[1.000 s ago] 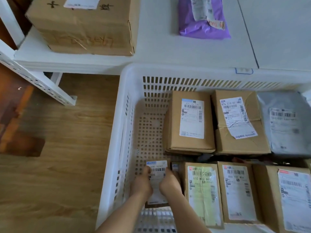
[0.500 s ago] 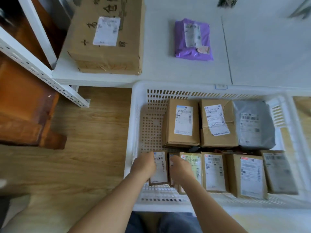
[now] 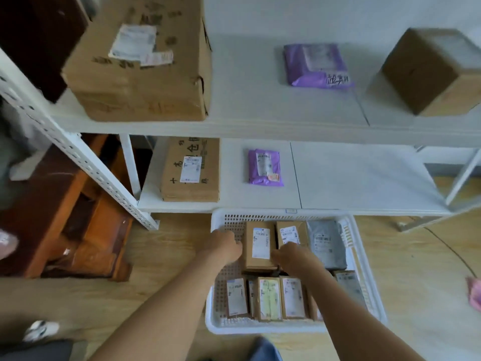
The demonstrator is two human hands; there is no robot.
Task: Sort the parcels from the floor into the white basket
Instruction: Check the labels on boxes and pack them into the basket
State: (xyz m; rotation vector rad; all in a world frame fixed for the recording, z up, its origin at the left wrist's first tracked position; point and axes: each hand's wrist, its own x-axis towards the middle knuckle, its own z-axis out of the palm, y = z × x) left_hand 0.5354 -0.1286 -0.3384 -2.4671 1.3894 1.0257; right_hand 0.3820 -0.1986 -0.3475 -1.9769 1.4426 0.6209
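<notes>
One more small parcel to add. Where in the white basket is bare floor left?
Bare mesh runs along the white basket's left wall, beside the labelled brown box and under the left hand. The right side is packed.

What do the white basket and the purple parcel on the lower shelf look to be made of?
White perforated basket: looks like moulded plastic, matte, judging by its regular slots and holes. Purple parcel on the lower shelf: seems to be a soft, slightly glossy plastic mailer bag, wrinkled, with a white label.
</notes>
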